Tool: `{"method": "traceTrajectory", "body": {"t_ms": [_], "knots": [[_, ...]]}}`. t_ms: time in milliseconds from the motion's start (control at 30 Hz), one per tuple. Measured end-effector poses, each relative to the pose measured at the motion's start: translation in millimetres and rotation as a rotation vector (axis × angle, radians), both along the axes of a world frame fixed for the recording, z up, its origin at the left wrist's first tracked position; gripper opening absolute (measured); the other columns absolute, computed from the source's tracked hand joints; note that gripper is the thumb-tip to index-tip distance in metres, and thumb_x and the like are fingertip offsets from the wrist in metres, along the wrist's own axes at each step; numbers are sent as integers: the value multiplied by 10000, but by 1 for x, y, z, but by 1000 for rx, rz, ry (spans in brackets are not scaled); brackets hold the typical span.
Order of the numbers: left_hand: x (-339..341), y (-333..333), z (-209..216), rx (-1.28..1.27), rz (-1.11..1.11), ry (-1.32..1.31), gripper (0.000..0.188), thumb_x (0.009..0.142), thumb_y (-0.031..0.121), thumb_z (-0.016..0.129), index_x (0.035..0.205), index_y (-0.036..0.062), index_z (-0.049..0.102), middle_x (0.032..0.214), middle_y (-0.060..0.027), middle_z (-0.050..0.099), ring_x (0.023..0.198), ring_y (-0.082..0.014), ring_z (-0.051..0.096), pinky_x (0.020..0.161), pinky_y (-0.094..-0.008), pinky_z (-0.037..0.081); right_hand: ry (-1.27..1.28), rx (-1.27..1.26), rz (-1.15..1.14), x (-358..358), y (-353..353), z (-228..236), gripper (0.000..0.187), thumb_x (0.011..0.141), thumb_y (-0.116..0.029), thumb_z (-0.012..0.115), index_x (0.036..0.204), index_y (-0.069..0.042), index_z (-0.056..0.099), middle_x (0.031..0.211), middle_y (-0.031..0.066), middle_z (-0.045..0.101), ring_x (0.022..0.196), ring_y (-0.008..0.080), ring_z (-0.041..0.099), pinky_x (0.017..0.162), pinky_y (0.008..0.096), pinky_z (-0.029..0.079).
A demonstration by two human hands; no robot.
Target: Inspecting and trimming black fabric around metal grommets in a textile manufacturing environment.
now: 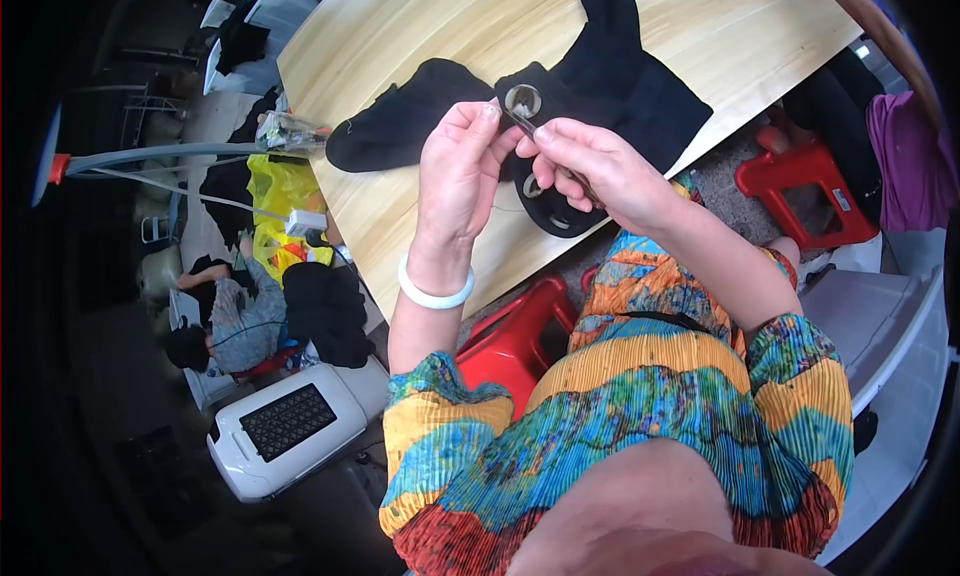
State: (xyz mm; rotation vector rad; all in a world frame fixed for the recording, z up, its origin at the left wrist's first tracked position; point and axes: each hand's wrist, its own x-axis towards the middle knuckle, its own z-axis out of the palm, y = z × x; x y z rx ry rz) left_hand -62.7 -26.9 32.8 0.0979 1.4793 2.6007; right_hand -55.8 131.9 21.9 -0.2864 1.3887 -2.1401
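My right hand (605, 171) is closed round a slim dark tool (524, 124); its exact kind is hard to tell. The tool's tip points toward the fingertips of my left hand (465, 166), which are pinched together. Whatever sits in that pinch is too small to make out. Just beyond my fingers, a small round dish (522, 100) with something pale in it rests on black knitted fabric (640, 91). A second black fabric piece (405, 116) lies left of it on the wooden table (385, 231). Partly behind my right hand is a round black object (560, 211) with pale openings.
Red plastic stools stand at the table's near side (515, 336) and to the right (810, 191), where another person in purple (910, 161) sits. A grey lamp arm (170, 156) and a yellow bag (275, 201) are at the left edge. A white machine (300, 426) stands lower left.
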Motion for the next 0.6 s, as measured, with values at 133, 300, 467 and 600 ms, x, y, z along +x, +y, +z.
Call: {"method": "traceTrajectory", "body": {"t_ms": [133, 300, 467, 600], "knots": [[0, -1, -5, -3, -37, 78, 93, 866, 94, 489, 875, 2, 505, 861, -106, 587, 759, -156, 581, 745, -271, 473, -28, -31, -3, -2, 0, 0, 281, 902, -276, 413, 943, -22, 526, 690, -9, 476, 508, 11, 372, 425, 140, 307], [-2, 0, -6, -53, -12, 83, 84, 862, 90, 496, 873, 7, 504, 837, -105, 593, 757, -152, 583, 738, -267, 468, -29, -54, -43, -7, 1, 2, 256, 874, -281, 469, 886, -36, 539, 669, -15, 481, 505, 11, 378, 421, 147, 311], [-1, -7, 3, -163, -35, 46, 82, 860, 90, 500, 866, 8, 507, 810, -100, 596, 751, -149, 584, 736, -265, 466, 42, -9, 1, -12, 1, 1, 219, 855, -246, 493, 868, -34, 543, 646, -27, 478, 489, 4, 367, 409, 144, 294], [-2, -11, 4, -138, -78, 47, 77, 854, 85, 510, 864, 8, 511, 817, -91, 591, 758, -153, 587, 732, -265, 470, 37, 24, 35, -13, 1, 3, 189, 846, -223, 500, 850, -39, 544, 641, -27, 478, 478, 3, 361, 403, 147, 284]]}}
